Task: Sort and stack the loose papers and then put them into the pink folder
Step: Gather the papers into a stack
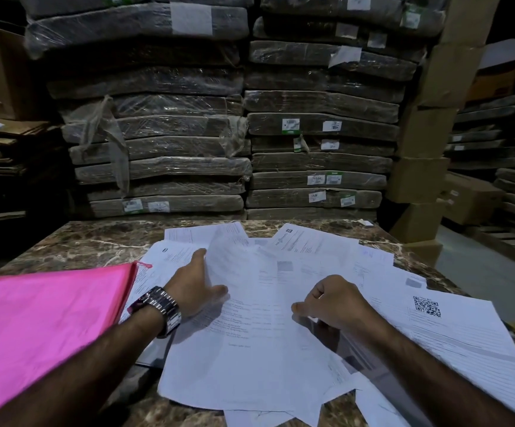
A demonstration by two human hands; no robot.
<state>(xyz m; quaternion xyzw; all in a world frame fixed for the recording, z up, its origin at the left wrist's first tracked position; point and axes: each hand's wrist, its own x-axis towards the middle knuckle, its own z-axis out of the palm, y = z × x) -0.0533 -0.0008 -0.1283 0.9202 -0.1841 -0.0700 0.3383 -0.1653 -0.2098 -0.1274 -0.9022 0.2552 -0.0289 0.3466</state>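
Several loose white printed papers (pixel 259 306) lie fanned and overlapping across a brown marbled table (pixel 74 245). A closed pink folder (pixel 43 318) lies at the left, its right edge over some sheets. My left hand (pixel 193 285), with a metal watch on the wrist, grips the left edge of the top sheet, fingers under it and thumb on top. My right hand (pixel 333 303) rests on the papers to the right, fingers curled, thumb and fingertips pinching at a sheet. One sheet with a QR code (pixel 427 306) lies at the right.
Behind the table rise tall stacks of plastic-wrapped flat bundles (pixel 164 140) with labels. Cardboard boxes (pixel 425 167) stand at the right, flattened cardboard (pixel 0 143) at the left. Bare floor (pixel 490 272) shows at the far right.
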